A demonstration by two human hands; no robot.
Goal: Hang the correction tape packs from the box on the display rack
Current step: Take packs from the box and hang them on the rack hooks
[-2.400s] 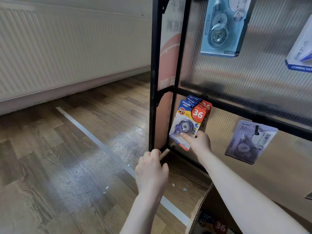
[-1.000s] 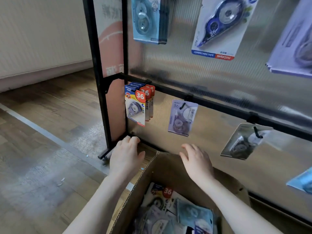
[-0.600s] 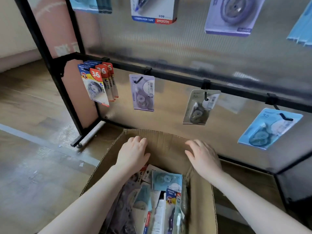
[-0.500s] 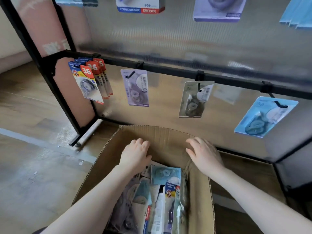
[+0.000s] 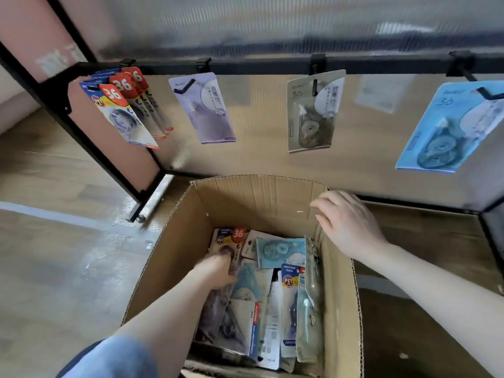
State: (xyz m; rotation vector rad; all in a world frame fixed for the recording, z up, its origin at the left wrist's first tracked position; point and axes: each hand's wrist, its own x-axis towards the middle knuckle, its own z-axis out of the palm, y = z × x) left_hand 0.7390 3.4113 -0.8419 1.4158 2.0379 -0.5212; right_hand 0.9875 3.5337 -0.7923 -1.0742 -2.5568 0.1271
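Note:
An open cardboard box [image 5: 253,195] stands on the floor in front of the display rack [image 5: 272,62]. It holds several loose correction tape packs [image 5: 275,252]. My left hand [image 5: 215,271] is deep inside the box, its blurred fingertips on a pack marked 36 [image 5: 231,236]. My right hand [image 5: 346,225] hovers over the box's right rim with its fingers relaxed and nothing in it. On the rack's hooks hang a bunch of red and blue 36 packs [image 5: 122,113], a purple pack [image 5: 207,110], a grey pack [image 5: 311,113] and a light blue pack [image 5: 447,129].
The rack's black frame leg [image 5: 90,143] slants down to the wooden floor [image 5: 54,255] left of the box. A translucent ribbed panel [image 5: 272,23] backs the rack. A pale strip [image 5: 41,214] runs across the floor.
The view has swung from the rack's left end down to the box. My left hand has dropped from the box's rim onto the packs inside. My right hand stays near the right rim.

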